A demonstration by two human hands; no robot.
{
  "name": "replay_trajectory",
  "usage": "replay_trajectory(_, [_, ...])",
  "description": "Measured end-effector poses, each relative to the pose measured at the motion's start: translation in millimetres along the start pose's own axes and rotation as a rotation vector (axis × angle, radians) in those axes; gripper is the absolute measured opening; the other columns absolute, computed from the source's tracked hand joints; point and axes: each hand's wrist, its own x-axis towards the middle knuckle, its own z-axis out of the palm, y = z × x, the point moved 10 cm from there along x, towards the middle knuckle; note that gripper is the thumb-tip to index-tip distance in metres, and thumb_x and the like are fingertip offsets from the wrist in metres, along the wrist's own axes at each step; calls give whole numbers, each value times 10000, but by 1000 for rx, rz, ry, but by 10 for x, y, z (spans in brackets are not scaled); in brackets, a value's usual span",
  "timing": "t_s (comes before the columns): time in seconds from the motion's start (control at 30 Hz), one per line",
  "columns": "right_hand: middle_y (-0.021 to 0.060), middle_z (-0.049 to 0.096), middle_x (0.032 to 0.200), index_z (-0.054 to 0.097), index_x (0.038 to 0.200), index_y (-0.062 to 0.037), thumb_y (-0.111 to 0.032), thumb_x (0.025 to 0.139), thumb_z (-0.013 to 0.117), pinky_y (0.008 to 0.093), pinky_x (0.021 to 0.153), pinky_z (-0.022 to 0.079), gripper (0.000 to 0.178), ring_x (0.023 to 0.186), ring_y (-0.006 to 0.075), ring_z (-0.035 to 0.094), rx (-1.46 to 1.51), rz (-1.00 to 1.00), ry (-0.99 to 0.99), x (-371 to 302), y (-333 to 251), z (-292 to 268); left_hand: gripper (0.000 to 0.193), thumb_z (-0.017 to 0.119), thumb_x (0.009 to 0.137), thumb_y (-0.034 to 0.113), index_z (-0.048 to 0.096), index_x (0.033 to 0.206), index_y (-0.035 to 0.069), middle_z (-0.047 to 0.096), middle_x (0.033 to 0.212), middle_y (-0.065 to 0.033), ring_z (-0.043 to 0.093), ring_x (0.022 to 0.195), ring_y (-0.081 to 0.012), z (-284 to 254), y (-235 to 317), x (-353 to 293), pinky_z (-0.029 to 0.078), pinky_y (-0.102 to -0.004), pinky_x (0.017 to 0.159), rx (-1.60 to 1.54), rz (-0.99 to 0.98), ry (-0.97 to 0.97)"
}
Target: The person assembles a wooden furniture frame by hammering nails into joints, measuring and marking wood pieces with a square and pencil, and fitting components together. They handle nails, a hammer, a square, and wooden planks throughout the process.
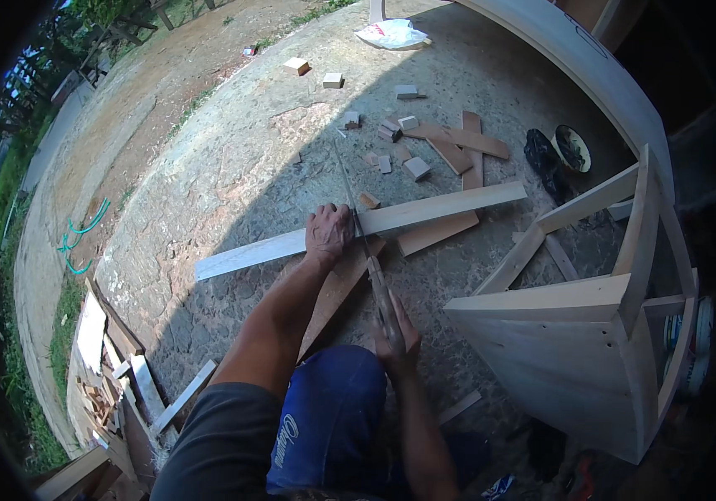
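Observation:
A long, pale wooden board [446, 204] lies aslant across the middle, its left part in sunlight. My left hand [329, 235] grips it from above with bent fingers, close to the saw's left side. The handle of a handsaw [344, 179] is wrapped in my right hand [399, 341], nearer to me. The saw's thin blade crosses the board just right of my left fingers and points away from me. Beneath the board, a brown plank [333, 302] runs toward my blue-clad knee [337, 401]. Another short plank [439, 234] lies partly under the board's right half.
Several wood offcuts [416, 169] and crossed brown slats [472, 150] lie beyond the board. A wooden frame [542, 305] stands at right, near a black plastic bag [546, 163] and a round bowl [573, 149]. Scrap wood [145, 388] is heaped at lower left on rough ground.

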Motion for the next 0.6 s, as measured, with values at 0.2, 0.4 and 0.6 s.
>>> replay_trajectory(0.2, [220,715,1126,538,1384,14,-148,904,682,420,726,580,527,899,372,733,-293,-147,-35,-1665,-315,-789,146,577,911,247,625,969,121,632,966,-117,598,990,-303,-59,-108,-12,431,-441,831,23,0,51])
replay_trajectory(0.4, [260,709,1117,518,1430,-13,-90,868,695,409,748,579,594,876,378,740,-44,-128,61,153,-116,-38,165,558,933,247,600,1000,102,607,988,-123,583,1005,-317,37,-24,74,437,-460,847,-10,18,14])
replay_trajectory(0.6, [233,631,1330,528,1403,11,-165,931,652,421,871,563,519,1061,388,702,-285,77,-145,-1185,-119,-476,146,565,921,233,608,991,112,609,982,-116,582,1003,-309,77,-159,-28,430,-451,836,-18,0,42])
